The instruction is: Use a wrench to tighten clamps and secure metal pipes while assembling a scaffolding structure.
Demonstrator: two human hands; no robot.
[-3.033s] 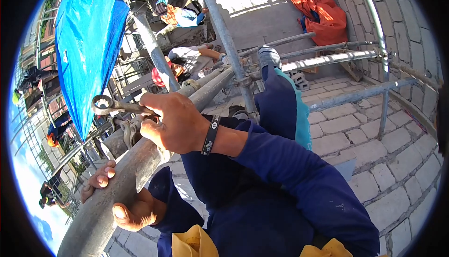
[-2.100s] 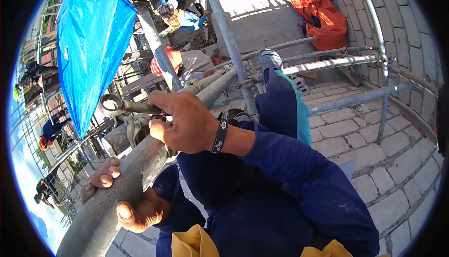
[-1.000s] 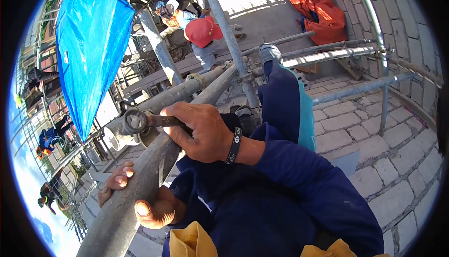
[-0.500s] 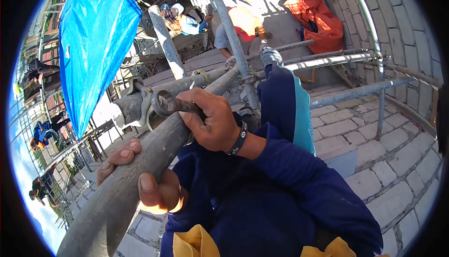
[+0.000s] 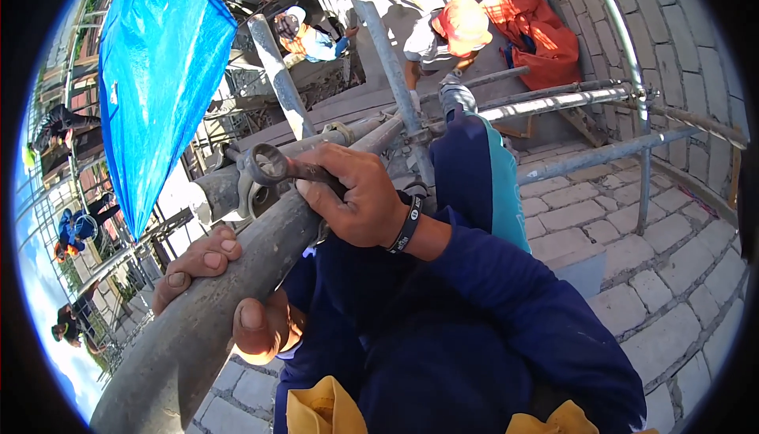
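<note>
A thick grey scaffold pipe (image 5: 261,268) slants from the lower left up toward the middle. My left hand (image 5: 202,264) is closed around its near part, fingers over the left side and thumb on the right. My right hand (image 5: 360,197) rests against the pipe higher up, closed on a dark ring spanner (image 5: 308,173). The spanner's ring end points left, beside a metal scaffold clamp (image 5: 257,197) on a second grey pipe (image 5: 217,189). Whether the ring touches the clamp, I cannot tell. Most of the spanner's handle is hidden in my fist.
Upright and crossing scaffold pipes (image 5: 395,70) stand ahead and right. A blue tarp (image 5: 162,78) hangs left. Below are a co-worker in an orange-red helmet (image 5: 462,27), another person (image 5: 312,39) and an orange-red sheet (image 5: 541,47). Block walling (image 5: 684,47) rises right; block paving (image 5: 656,323) lies below.
The spanner's ring has tilted, showing more of its opening. My left hand has shifted slightly down the pipe. Below, the co-worker in the orange-red helmet has moved right.
</note>
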